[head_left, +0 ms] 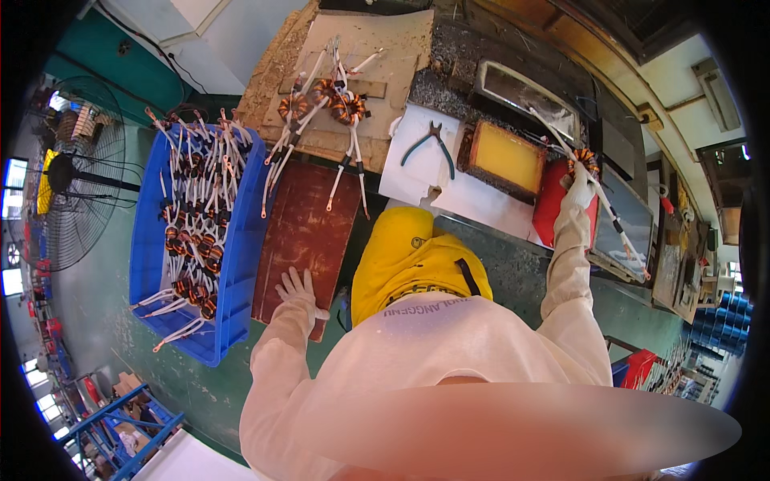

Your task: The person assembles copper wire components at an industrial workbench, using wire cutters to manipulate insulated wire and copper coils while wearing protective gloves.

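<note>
My left hand [297, 297], in a pale glove, rests with fingers spread on a reddish-brown board [309, 232]. Off to the right, my gloved right hand [575, 196] is closed on a ring-shaped copper coil [584, 163]. White-sleeved leads run out from this coil, one up-left and one down-right to a metal lug. Beneath that hand lies a red surface [550, 200]. Two similar coils, one of them a copper ring coil [347, 107], lie on a brown sheet [393, 56] at the back, their leads hanging over the board.
On the left stands a blue crate [233, 297] packed with several coils. Pliers [433, 144] with dark green handles lie on white paper [393, 172]. Beside them are a framed yellow block [505, 159] and a glass-topped box [529, 96]. A fan [76, 172] stands far left.
</note>
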The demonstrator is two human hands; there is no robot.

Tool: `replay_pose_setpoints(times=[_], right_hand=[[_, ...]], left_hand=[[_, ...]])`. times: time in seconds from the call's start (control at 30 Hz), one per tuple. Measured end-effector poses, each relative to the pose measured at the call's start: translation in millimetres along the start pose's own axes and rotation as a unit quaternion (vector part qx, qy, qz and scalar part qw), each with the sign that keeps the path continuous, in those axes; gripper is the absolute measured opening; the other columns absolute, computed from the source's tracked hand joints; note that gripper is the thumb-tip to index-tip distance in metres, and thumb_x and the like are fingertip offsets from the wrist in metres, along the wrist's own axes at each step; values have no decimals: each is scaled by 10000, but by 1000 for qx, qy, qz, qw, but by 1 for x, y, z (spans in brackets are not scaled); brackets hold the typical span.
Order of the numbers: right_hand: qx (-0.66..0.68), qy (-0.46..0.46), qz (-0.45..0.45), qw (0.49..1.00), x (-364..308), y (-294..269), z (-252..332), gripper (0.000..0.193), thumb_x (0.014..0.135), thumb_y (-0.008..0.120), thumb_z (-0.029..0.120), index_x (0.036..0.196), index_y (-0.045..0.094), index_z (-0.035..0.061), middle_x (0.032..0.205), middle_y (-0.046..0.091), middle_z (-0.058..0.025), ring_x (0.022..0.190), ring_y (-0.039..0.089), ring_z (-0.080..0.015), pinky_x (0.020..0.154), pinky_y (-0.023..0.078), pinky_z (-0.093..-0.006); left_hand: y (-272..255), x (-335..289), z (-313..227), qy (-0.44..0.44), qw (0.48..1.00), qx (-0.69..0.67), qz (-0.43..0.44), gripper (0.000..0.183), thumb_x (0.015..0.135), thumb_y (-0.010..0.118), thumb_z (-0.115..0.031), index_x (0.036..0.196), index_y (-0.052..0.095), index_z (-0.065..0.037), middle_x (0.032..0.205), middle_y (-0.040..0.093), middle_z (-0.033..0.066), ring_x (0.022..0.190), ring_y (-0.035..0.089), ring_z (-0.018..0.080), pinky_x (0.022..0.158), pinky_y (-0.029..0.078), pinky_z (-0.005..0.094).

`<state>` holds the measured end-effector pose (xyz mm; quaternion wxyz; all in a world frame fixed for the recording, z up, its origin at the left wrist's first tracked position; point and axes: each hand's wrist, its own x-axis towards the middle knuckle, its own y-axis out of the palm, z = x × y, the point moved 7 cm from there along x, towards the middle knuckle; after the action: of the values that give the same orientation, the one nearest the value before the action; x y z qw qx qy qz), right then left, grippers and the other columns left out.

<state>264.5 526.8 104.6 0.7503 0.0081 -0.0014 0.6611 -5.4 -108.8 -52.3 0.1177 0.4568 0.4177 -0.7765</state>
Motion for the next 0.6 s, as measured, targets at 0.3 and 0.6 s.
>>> replay_pose_setpoints(times=[0.3, 0.6], right_hand=[[24, -10, 32, 999, -3, 1, 5, 266, 782, 681, 183, 944, 578, -1, 689, 572, -61, 458, 540, -121, 414, 493, -252], [45, 15, 39, 998, -3, -1, 4, 265, 778, 684, 176, 959, 558, 30, 712, 583, -48, 459, 539, -118, 421, 493, -249]], left_hand=[[17, 19, 1, 10, 999, 10, -39, 1357, 508, 773, -614, 1459, -49, -103, 1481, -84, 281, 1369, -27, 468, 1072, 89, 608], [53, 60, 13, 18, 997, -24, -70, 886, 806, 515, -467, 1468, 34, -127, 1489, -74, 269, 1357, 3, 498, 1045, 87, 650]])
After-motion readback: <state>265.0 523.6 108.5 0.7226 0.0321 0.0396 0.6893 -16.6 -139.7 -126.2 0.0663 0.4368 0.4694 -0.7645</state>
